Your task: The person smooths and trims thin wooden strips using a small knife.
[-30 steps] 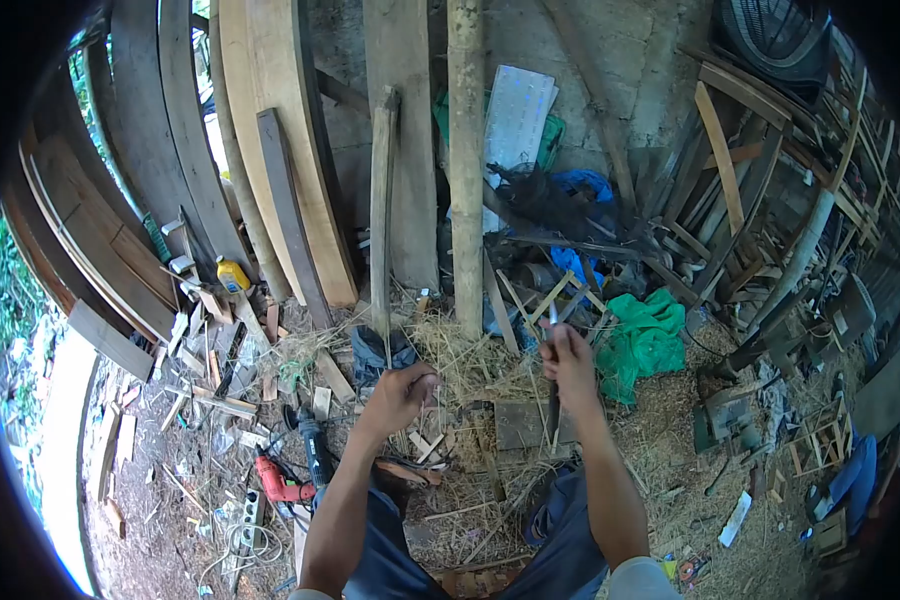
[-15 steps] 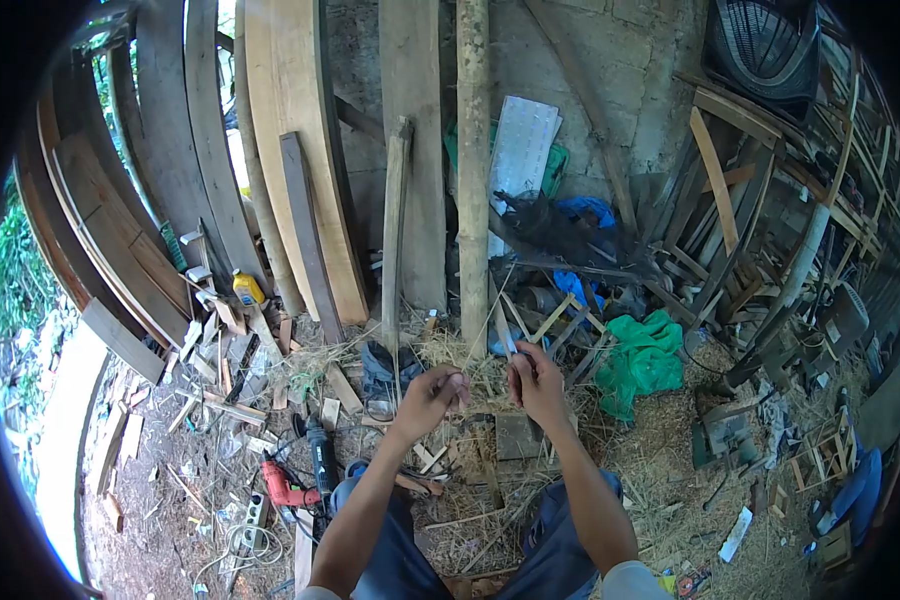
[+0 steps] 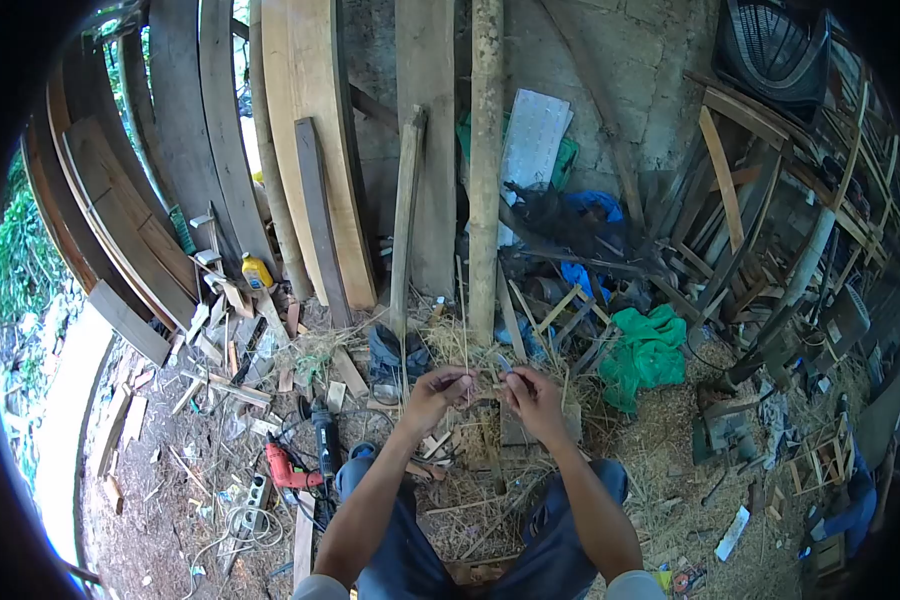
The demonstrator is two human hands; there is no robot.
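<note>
The left hand (image 3: 438,398) pinches a thin, straight, pale brown stick (image 3: 464,325) that stands up from its fingers. Close beside it, the right hand (image 3: 532,402) is curled tight on a small, shiny gray thing (image 3: 505,364), maybe a blade; it is too small to tell. Both hands are over messy yellow straw (image 3: 485,480).

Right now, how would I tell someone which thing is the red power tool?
Start at the person's left leg, in dark blue trousers at the bottom of the view. Just left of its knee, between a dark power tool and a pale power strip, lies the red power tool. Its bright red body sets it apart from both.
</note>
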